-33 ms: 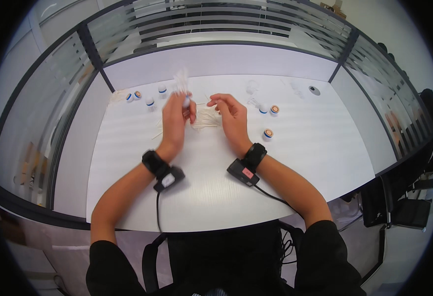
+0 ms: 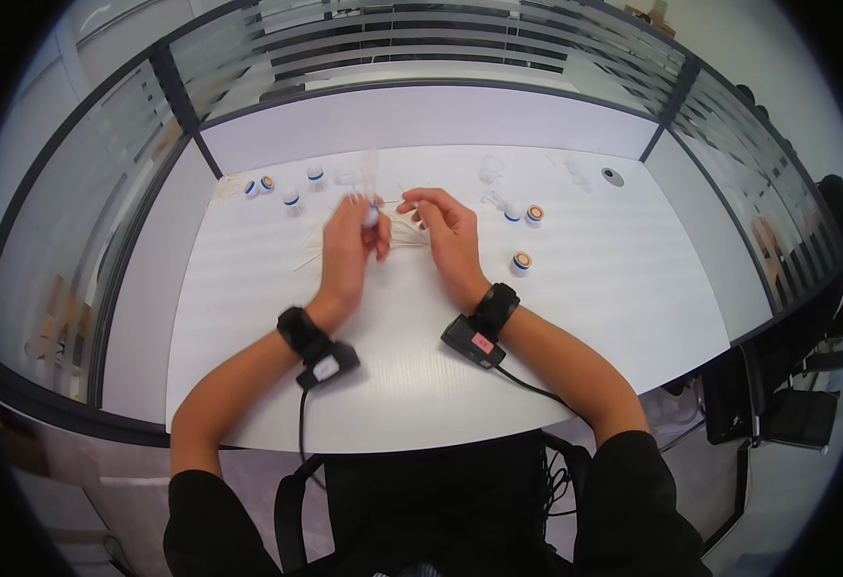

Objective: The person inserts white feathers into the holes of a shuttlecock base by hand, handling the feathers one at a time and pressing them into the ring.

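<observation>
The small white container (image 2: 371,217) is, in the head view, in the left hand (image 2: 345,242), whose fingers curl around it; it seems light, stiff, smooth, best gripped by its sides. The right hand (image 2: 453,231) bends its fingers beside pale sticks (image 2: 405,234); I cannot tell whether they pinch one.

Upper frame: dark-framed glass partition (image 2: 421,43) with frosted horizontal stripes. Centre: white wood-grain desk (image 2: 633,308). Bottom centre: black chair (image 2: 431,510) with armrests. Upper right: pale off-white wall (image 2: 796,58).
</observation>
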Available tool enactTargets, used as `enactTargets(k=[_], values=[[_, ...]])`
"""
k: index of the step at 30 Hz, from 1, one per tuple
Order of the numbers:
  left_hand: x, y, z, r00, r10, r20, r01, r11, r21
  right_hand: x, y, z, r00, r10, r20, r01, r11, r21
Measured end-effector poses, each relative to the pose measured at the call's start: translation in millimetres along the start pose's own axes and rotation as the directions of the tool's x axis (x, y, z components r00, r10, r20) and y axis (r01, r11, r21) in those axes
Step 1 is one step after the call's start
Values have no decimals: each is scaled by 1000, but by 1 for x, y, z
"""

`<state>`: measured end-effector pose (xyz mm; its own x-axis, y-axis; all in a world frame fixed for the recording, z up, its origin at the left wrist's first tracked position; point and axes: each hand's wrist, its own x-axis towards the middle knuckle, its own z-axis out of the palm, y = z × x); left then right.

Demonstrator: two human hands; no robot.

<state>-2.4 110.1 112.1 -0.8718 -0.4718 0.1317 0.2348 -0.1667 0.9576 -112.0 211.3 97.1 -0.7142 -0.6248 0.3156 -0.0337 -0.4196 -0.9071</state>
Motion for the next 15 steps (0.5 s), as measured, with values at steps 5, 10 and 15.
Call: enactTargets(k=[5,10,15], values=[[-21,-1,5,982,-170,82,173,984,-33,2,10,-5,986,62,152,-62,998,2],[-17,7,-10,962,-270,46,274,951,-145,-3,-4,7,956,255,148,-256,967,-16],[-17,7,-10,938,-345,15,343,925,-162,-4,-5,3,958,273,86,-270,961,-53]])
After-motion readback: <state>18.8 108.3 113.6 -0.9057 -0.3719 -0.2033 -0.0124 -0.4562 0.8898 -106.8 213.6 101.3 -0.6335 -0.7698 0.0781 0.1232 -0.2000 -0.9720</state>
